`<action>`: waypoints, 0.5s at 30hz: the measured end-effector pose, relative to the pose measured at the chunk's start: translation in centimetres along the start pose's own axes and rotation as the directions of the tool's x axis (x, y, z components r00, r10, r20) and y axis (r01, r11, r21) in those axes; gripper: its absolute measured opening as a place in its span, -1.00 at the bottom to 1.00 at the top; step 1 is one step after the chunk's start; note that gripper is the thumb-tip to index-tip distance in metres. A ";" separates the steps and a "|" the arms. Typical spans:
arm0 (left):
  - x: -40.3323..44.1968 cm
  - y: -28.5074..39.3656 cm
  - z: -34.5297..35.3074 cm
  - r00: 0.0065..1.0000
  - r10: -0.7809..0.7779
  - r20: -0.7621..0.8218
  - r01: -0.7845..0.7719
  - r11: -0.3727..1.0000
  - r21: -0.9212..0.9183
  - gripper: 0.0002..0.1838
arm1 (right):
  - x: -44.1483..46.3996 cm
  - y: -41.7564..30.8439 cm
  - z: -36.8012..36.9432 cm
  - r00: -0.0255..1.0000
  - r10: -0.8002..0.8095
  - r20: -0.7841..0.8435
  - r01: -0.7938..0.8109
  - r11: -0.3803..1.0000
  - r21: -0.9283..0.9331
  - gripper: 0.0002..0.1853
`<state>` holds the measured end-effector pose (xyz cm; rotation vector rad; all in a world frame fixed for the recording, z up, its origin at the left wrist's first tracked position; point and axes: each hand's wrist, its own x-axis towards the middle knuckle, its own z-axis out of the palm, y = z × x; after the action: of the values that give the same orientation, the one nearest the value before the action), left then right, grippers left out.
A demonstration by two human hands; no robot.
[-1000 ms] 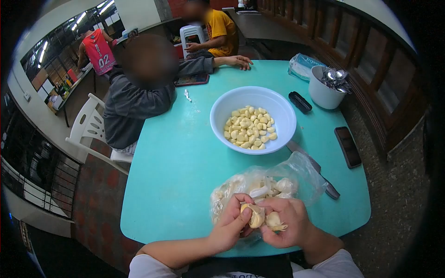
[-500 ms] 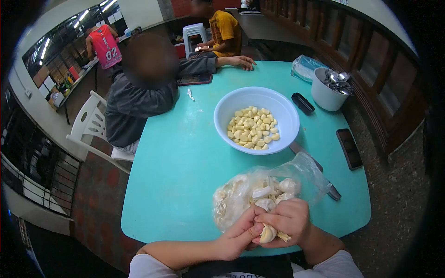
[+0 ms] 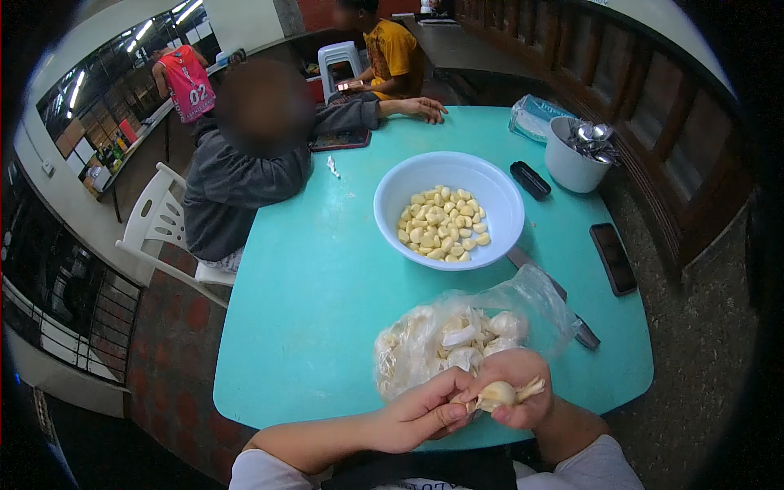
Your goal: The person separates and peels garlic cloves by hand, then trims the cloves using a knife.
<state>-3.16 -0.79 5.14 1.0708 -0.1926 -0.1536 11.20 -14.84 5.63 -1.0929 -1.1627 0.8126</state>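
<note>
My right hand (image 3: 518, 376) is closed around a partly broken garlic bulb (image 3: 496, 397), its dry stem sticking out to the right. Pressed up against it, my left hand (image 3: 429, 412) pinches at the bulb's left side with thumb and fingers; what lies between those fingertips is mostly hidden. Just beyond both hands lies a clear plastic bag (image 3: 400, 347) holding garlic bulbs and loose skins. Farther back stands a pale blue basin (image 3: 502, 196) with many peeled garlic cloves (image 3: 441, 224) in it.
A knife (image 3: 584, 333) lies partly under the bag and beside the basin. Right of it are a phone (image 3: 612, 259), a black case (image 3: 531, 180), a white pail of spoons (image 3: 572, 167) and a tissue pack (image 3: 535, 118). A person in a grey sleeve (image 3: 245, 188) leans on the table's left side.
The garlic bulb has turned and moved up and right, its stem now pointing right. My right hand has rolled open somewhat, showing more palm; my left hand stays close against it.
</note>
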 end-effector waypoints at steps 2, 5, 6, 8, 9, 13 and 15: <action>0.1 0.2 0.1 0.998 0.052 0.022 -0.054 0.996 0.072 -0.82 | -0.4 0.9 0.0 0.987 0.027 -0.159 0.030 0.939 0.343 -0.67; 0.0 0.2 -0.3 0.998 -0.038 0.040 0.031 0.983 0.181 -0.81 | 0.3 0.5 -2.3 0.943 -0.092 -0.321 0.224 0.887 0.403 -0.54; 0.0 0.4 -0.2 0.997 -0.080 -0.003 0.079 0.975 0.207 -0.82 | 0.4 0.1 -3.1 0.922 -0.120 -0.368 0.252 0.907 0.336 -0.55; 0.7 0.2 -0.6 0.996 0.083 0.024 -0.085 0.875 0.477 -0.82 | -0.2 -0.3 -3.6 0.885 -0.173 -0.432 0.280 0.939 0.198 -0.60; 1.0 0.2 -0.8 0.983 0.171 0.064 -0.174 0.777 0.605 -0.81 | -0.3 -0.5 -3.7 0.872 -0.196 -0.450 0.282 0.950 0.133 -0.63; 0.8 0.5 -0.8 0.994 0.104 0.012 -0.089 0.776 0.625 -0.82 | 0.7 -1.6 -2.6 0.954 -0.209 -0.216 0.104 0.904 -0.414 -0.74; 0.5 0.6 -0.5 0.998 0.053 -0.040 -0.017 0.782 0.623 -0.82 | 1.2 -1.1 -2.1 0.981 -0.171 -0.095 0.060 0.724 -0.687 -0.74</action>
<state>-2.58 -0.16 5.50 1.7368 -0.2196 -0.0206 13.47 -14.53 6.97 -1.6332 -1.4264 0.1647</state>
